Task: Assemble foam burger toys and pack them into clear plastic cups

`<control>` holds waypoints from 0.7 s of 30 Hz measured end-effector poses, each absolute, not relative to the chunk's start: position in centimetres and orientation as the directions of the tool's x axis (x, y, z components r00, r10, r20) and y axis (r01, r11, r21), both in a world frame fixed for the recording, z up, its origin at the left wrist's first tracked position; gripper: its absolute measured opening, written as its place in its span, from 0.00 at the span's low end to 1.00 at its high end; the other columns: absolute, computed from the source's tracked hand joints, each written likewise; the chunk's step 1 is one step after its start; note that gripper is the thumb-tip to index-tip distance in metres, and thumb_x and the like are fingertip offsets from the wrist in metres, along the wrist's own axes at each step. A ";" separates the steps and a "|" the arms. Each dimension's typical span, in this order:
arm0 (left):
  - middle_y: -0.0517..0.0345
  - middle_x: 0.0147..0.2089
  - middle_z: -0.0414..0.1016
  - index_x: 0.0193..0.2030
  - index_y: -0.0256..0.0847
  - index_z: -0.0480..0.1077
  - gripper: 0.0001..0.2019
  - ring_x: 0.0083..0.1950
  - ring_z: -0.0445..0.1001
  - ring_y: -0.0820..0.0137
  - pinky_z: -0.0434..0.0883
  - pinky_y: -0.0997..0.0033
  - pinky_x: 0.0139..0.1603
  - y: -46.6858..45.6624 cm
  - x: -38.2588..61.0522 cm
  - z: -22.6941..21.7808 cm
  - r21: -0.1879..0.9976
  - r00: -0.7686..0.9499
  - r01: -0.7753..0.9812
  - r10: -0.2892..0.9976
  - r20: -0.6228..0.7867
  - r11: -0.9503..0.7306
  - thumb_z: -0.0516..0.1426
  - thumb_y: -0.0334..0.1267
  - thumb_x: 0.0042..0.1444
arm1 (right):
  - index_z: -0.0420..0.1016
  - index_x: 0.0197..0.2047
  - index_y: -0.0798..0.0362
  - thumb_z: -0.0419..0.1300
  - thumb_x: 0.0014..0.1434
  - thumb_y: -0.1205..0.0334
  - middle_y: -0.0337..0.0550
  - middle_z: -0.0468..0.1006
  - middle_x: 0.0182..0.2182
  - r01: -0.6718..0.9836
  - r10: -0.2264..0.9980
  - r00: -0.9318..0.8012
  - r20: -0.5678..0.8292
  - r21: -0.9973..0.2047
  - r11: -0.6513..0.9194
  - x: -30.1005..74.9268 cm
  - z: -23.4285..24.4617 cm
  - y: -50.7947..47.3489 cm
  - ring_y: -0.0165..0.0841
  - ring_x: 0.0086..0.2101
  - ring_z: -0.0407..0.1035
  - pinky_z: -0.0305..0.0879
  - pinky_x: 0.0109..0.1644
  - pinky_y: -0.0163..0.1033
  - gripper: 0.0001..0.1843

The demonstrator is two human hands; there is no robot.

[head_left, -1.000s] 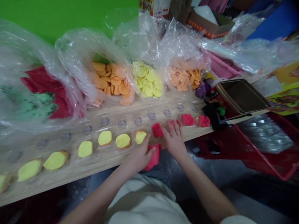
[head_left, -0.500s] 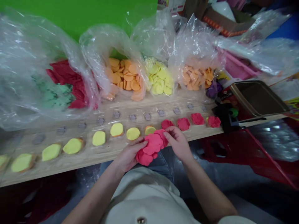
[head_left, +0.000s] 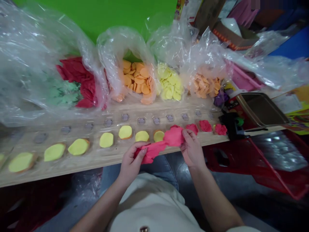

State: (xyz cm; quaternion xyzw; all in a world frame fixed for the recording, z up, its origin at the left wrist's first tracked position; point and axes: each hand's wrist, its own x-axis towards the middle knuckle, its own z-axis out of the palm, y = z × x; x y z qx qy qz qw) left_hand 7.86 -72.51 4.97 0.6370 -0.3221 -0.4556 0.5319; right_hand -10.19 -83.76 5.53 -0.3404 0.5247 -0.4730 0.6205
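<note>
Pink modelling clay (head_left: 173,137) stretches in a ragged, thin sheet between the two hands; the left hand (head_left: 131,164) has its fingers curled around the trailing end, and the right hand (head_left: 192,149) pinches the thicker end, thumb on top; both are closed narrow on the clay, neither spread wide. The sheet sits over the front edge of the tabletop (head_left: 72,167), just in front of the wells nearest the hands. The work in hand looks like pulling this clay out flat, and it calls for an even pull so the thin middle does not tear; a spot to lay it is the next need. Just past the right hand's fingertips, pink rounds (head_left: 205,125) lie in a row; beyond the left hand, yellow rounds (head_left: 125,132) fill the same row, and small grey wells (head_left: 141,121) run behind both. Farther off, past the fingertips, plastic bags of orange discs (head_left: 137,80) and yellow discs (head_left: 170,85) crowd the far side; to the right of the right hand, a black clip (head_left: 231,127) and a metal tray (head_left: 262,108) narrow the room; the open space lies back toward the pale shirt (head_left: 154,206), below both hands.
</note>
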 end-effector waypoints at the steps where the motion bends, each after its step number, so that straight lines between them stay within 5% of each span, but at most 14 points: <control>1: 0.57 0.41 0.72 0.40 0.42 0.69 0.09 0.43 0.69 0.70 0.66 0.72 0.45 -72.1 8.2 4.8 0.963 0.409 0.155 -0.873 -0.266 -0.220 0.55 0.42 0.54 | 0.63 0.36 0.49 0.57 0.53 0.52 0.35 0.69 0.30 0.180 -0.960 -0.075 -0.269 -0.951 0.252 -10.6 5.5 -84.1 0.25 0.28 0.66 0.62 0.28 0.30 0.12; 3: 0.59 0.39 0.71 0.41 0.43 0.66 0.11 0.37 0.70 0.71 0.68 0.73 0.39 -71.5 9.1 4.4 0.910 0.405 0.345 -0.838 -0.365 -0.229 0.55 0.43 0.53 | 0.63 0.38 0.50 0.55 0.54 0.52 0.37 0.70 0.33 0.015 -0.976 -0.198 -0.093 -0.996 0.092 -11.3 5.4 -84.8 0.27 0.31 0.67 0.63 0.31 0.32 0.12; 5: 0.59 0.38 0.71 0.42 0.42 0.65 0.12 0.34 0.70 0.72 0.68 0.73 0.35 -71.0 10.0 4.3 0.844 0.302 0.446 -0.838 -0.455 -0.297 0.56 0.43 0.52 | 0.65 0.40 0.51 0.56 0.53 0.53 0.40 0.71 0.35 -0.155 -0.995 -0.098 0.011 -0.988 0.004 -11.3 5.0 -85.4 0.29 0.33 0.67 0.64 0.34 0.34 0.13; 8: 0.56 0.43 0.72 0.45 0.41 0.67 0.15 0.39 0.70 0.71 0.68 0.73 0.39 -70.8 10.8 4.5 0.836 0.123 0.329 -0.858 -0.498 -0.438 0.57 0.41 0.51 | 0.66 0.43 0.52 0.56 0.53 0.56 0.41 0.74 0.33 -0.258 -0.958 0.275 -0.079 -0.966 0.006 -9.9 3.9 -85.8 0.31 0.32 0.69 0.65 0.34 0.36 0.15; 11: 0.54 0.50 0.70 0.52 0.43 0.65 0.20 0.45 0.69 0.68 0.67 0.71 0.44 -71.2 10.6 4.9 0.856 0.002 0.183 -0.870 -0.492 -0.484 0.56 0.41 0.52 | 0.65 0.44 0.54 0.54 0.55 0.59 0.42 0.75 0.31 -0.395 -0.900 0.423 -0.107 -0.916 -0.077 -7.6 2.3 -86.0 0.32 0.32 0.70 0.65 0.35 0.37 0.13; 15: 0.54 0.61 0.60 0.60 0.47 0.57 0.26 0.51 0.66 0.65 0.63 0.65 0.53 -72.3 9.6 4.9 0.894 -0.081 0.064 -0.896 -0.437 -0.443 0.54 0.39 0.53 | 0.68 0.43 0.56 0.50 0.58 0.66 0.48 0.74 0.36 -0.681 -0.857 0.515 0.008 -0.604 -0.414 -6.1 1.1 -86.2 0.37 0.39 0.68 0.64 0.43 0.42 0.11; 21: 0.53 0.62 0.58 0.64 0.44 0.49 0.33 0.61 0.57 0.62 0.52 0.61 0.61 -74.2 8.2 3.9 0.939 -0.116 -0.190 -0.943 -0.313 -0.288 0.54 0.35 0.51 | 0.66 0.51 0.56 0.49 0.57 0.69 0.53 0.67 0.48 -0.738 -0.797 0.569 0.202 -0.303 -0.603 -7.7 2.0 -85.2 0.40 0.48 0.60 0.58 0.53 0.46 0.18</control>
